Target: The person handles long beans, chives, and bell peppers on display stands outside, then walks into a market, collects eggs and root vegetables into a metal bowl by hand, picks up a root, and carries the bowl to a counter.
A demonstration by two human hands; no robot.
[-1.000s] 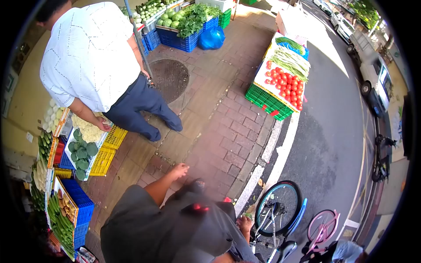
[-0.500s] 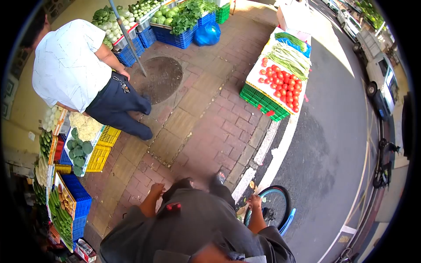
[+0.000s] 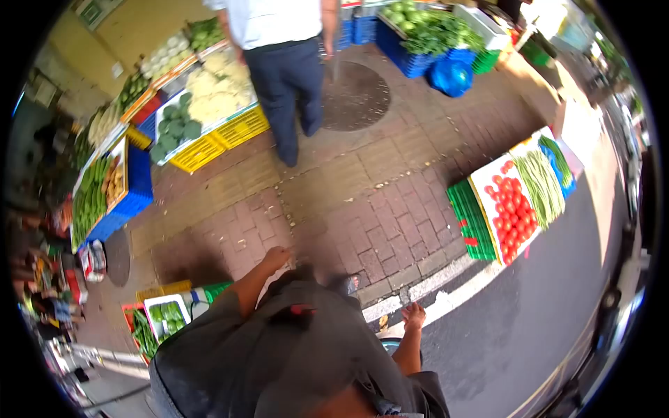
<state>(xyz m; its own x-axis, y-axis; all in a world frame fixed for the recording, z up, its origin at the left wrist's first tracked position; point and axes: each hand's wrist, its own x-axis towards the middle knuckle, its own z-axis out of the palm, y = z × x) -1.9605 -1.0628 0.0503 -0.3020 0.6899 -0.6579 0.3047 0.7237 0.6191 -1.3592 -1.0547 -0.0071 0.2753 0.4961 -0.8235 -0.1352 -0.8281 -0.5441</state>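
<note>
My left hand [image 3: 277,258] hangs in front of my dark shirt, above the brick pavement [image 3: 258,216]. Its fingers are loosely bent, and nothing shows in them. Out to the right, over the curb line, my right hand [image 3: 414,315] has its fingers partly stretched and holds nothing. Just below it, a bit of a bicycle wheel [image 3: 390,343] shows, mostly hidden by my arm and shirt. Neither hand touches any goods. Tomatoes [image 3: 512,212] on a white board over green crates [image 3: 470,219] are the nearest produce to my right hand.
A person in dark trousers [image 3: 284,90] stands ahead beside cauliflower [image 3: 219,87] and broccoli [image 3: 178,125] on yellow crates [image 3: 223,139]. Cucumbers [image 3: 90,198] and a blue crate [image 3: 129,188] are at left. Green peppers [image 3: 167,317] lie at lower left. Long beans [image 3: 540,184] adjoin the tomatoes.
My view has swung left, so the stalls and the person sit further right. The pepper crates have come into view at lower left. Most of the bicycle wheel has gone from sight.
</note>
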